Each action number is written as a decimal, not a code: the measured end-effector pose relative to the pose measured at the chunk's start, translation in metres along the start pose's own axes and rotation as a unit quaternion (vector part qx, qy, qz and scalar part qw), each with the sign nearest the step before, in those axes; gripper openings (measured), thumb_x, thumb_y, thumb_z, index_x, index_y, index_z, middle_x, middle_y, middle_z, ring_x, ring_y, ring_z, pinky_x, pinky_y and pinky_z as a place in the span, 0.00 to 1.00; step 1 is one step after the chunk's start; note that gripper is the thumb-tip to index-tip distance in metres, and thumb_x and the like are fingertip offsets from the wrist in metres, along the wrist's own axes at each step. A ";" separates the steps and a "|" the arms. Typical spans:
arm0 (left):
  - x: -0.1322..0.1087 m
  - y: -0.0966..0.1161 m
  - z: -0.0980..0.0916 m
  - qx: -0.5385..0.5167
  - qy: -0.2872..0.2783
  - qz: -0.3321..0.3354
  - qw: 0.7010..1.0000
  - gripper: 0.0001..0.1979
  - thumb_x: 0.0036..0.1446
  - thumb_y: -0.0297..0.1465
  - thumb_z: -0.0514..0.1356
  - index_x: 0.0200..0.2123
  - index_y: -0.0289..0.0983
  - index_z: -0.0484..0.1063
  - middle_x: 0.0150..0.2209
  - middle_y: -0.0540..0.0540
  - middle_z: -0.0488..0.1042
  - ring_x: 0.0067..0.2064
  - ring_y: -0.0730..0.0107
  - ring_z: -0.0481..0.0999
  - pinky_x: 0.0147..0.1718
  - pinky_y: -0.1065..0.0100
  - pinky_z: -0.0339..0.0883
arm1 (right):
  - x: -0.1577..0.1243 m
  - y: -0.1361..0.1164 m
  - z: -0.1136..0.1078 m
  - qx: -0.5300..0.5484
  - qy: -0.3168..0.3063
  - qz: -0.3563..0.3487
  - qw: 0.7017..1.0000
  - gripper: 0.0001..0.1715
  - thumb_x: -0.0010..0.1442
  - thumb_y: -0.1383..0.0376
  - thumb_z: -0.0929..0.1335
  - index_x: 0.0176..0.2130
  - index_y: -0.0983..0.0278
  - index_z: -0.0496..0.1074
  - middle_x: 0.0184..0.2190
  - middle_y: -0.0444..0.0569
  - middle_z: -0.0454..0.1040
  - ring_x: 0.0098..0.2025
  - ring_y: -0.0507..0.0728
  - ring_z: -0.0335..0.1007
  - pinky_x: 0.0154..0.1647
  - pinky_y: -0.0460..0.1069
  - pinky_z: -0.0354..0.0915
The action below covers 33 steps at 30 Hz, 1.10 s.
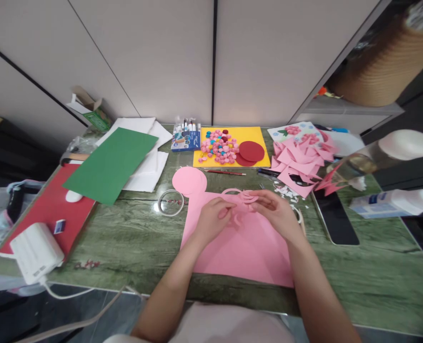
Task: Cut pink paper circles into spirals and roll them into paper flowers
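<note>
A pink sheet [243, 252] is lying flat. R hand [278, 214] is pinching a pink paper spiral [247, 196] over its far edge; L hand [214, 216] is bunching fingertips just beside, can't tell if gripping. Spiral's prob. feeling light, floppy, tearable: gentle edge hold is suiting it. Long axis is running approx. L–R, no clear tip showing.

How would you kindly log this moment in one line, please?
right hand: holds curled pink paper | left hand: over pink sheet, grip unclear | pink circles: at sheet's far left corner
</note>
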<state>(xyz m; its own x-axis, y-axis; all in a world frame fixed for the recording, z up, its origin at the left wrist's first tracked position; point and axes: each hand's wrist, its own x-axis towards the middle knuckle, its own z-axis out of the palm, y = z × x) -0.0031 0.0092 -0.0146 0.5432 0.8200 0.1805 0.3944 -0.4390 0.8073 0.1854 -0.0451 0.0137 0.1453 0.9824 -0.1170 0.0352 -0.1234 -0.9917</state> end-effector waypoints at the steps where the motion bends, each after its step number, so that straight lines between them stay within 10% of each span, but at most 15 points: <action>1: 0.000 -0.001 0.001 0.019 0.001 0.015 1.000 0.10 0.52 0.24 0.56 0.36 0.38 0.74 0.33 0.48 0.74 0.37 0.72 0.71 0.39 0.69 0.65 | 0.000 -0.001 -0.001 -0.030 0.006 -0.003 1.000 0.13 0.53 0.62 0.68 0.40 0.62 0.71 0.41 0.50 0.76 0.42 0.57 0.72 0.40 0.50 0.66; 6: -0.003 -0.002 0.003 0.094 0.004 0.130 0.987 0.09 0.55 0.26 0.55 0.37 0.38 0.74 0.30 0.47 0.73 0.35 0.71 0.70 0.35 0.68 0.63 | 0.001 -0.012 -0.005 -0.240 0.042 -0.036 0.969 0.12 0.57 0.59 0.65 0.37 0.61 0.75 0.31 0.47 0.75 0.31 0.54 0.69 0.34 0.50 0.62; 13: -0.005 -0.004 0.004 0.090 0.002 0.204 0.975 0.08 0.56 0.29 0.55 0.36 0.39 0.74 0.32 0.47 0.75 0.38 0.71 0.70 0.37 0.67 0.62 | 0.017 -0.022 -0.008 -0.396 -0.047 -0.112 0.910 0.08 0.54 0.64 0.67 0.33 0.59 0.77 0.35 0.49 0.69 0.41 0.57 0.64 0.43 0.53 0.59; 23: -0.003 0.011 -0.002 -0.054 0.011 0.003 0.998 0.14 0.53 0.25 0.54 0.42 0.39 0.71 0.36 0.47 0.73 0.39 0.72 0.71 0.41 0.69 0.64 | 0.030 -0.024 -0.008 -0.282 -0.256 -0.057 0.923 0.18 0.61 0.59 0.60 0.34 0.60 0.76 0.37 0.48 0.75 0.42 0.58 0.67 0.47 0.54 0.59; 29: 0.004 -0.006 0.006 -0.254 0.021 -0.174 0.951 0.15 0.49 0.24 0.52 0.42 0.34 0.70 0.31 0.48 0.70 0.31 0.77 0.70 0.31 0.74 0.65 | 0.025 -0.004 -0.016 -0.221 0.043 -0.095 0.970 0.18 0.61 0.57 0.59 0.47 0.58 0.70 0.50 0.48 0.68 0.55 0.58 0.61 0.57 0.55 0.53; 33: 0.006 -0.019 0.010 -0.297 0.049 -0.223 0.927 0.15 0.48 0.25 0.54 0.41 0.33 0.69 0.30 0.49 0.68 0.33 0.74 0.71 0.30 0.73 0.66 | 0.008 0.010 -0.016 -0.260 0.090 -0.076 0.958 0.17 0.60 0.56 0.61 0.45 0.60 0.69 0.45 0.51 0.70 0.47 0.59 0.66 0.48 0.56 0.62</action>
<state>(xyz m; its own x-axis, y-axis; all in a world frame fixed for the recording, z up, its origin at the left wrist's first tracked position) 0.0003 0.0188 -0.0343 0.3419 0.9137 -0.2196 0.0695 0.2084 0.9756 0.2026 -0.0404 0.0039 0.2664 0.9601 0.0846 0.5515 -0.0798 -0.8303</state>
